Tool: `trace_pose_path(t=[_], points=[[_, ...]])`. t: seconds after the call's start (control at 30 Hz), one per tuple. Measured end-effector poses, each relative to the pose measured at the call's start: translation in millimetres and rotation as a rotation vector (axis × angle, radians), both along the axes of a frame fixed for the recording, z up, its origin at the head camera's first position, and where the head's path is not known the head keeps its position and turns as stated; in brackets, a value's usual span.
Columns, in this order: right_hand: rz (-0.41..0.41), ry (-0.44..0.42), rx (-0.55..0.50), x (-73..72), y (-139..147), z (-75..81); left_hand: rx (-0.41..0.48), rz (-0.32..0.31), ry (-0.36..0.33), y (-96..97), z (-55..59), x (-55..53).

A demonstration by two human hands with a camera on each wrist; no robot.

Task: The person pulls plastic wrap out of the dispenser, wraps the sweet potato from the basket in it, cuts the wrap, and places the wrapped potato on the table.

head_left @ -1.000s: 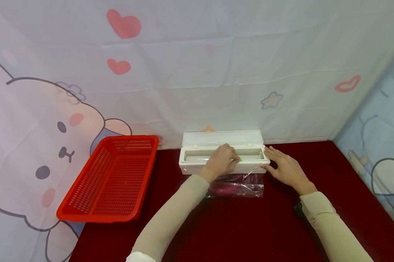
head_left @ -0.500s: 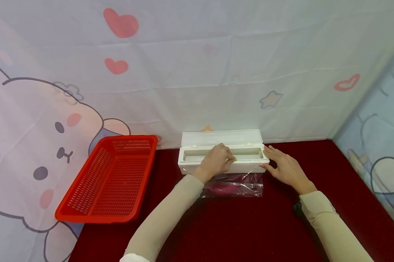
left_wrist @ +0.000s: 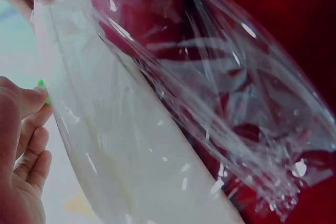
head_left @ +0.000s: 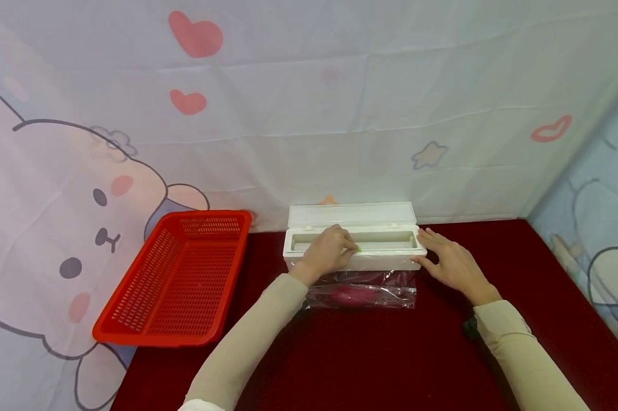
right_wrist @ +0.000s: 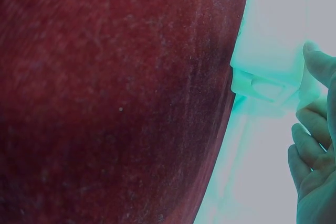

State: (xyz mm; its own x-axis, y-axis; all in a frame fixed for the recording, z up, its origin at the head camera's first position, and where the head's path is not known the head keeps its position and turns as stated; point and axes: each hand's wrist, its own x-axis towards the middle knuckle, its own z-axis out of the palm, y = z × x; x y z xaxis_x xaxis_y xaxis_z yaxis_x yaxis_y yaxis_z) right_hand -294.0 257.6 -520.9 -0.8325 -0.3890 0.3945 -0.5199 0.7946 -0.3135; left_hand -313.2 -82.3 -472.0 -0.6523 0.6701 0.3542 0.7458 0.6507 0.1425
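A long white cling film dispenser (head_left: 386,262) lies at the back of the table, lid (head_left: 352,215) raised. My left hand (head_left: 326,254) pinches a small green slide cutter (head_left: 358,249) between thumb and finger at the dispenser's front edge; the left wrist view also shows the green cutter (left_wrist: 44,85). My right hand (head_left: 453,265) grips the dispenser's right end, thumb on the front and fingers over the side. Clear cling film (head_left: 398,295) hangs from the front onto the table, also filling much of the left wrist view. A magenta shape (head_left: 354,295) shows through the film.
A red plastic basket (head_left: 227,285) with slotted walls stands on the left. Dark red cloth covers the table (head_left: 381,359). Right behind the dispenser hangs a pale curtain (head_left: 299,160) with printed cartoons.
My left hand has slid leftward along the dispenser's front edge with the green slide cutter. The right hand keeps its place at the right end.
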Motion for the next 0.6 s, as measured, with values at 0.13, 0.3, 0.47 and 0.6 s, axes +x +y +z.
trace_pose_path(t=[0.13, 0.3, 0.47, 0.6], points=[[-0.004, -0.009, 0.002, -0.6, 0.4, 0.2, 0.002, -0.005, 0.018, -7.5, -0.6, -0.9], [-0.005, -0.017, 0.006, 0.6, 0.8, 2.0, 0.014, 0.006, 0.009, -16.9, -0.3, 0.7], [-0.014, -0.037, 0.016, 1.3, 1.5, 3.3, 0.003, 0.010, 0.004, -21.9, 0.1, 1.5], [-0.016, -0.054, 0.023, 0.9, 1.0, 4.1, -0.012, 0.020, -0.002, -22.8, 0.8, 1.6]])
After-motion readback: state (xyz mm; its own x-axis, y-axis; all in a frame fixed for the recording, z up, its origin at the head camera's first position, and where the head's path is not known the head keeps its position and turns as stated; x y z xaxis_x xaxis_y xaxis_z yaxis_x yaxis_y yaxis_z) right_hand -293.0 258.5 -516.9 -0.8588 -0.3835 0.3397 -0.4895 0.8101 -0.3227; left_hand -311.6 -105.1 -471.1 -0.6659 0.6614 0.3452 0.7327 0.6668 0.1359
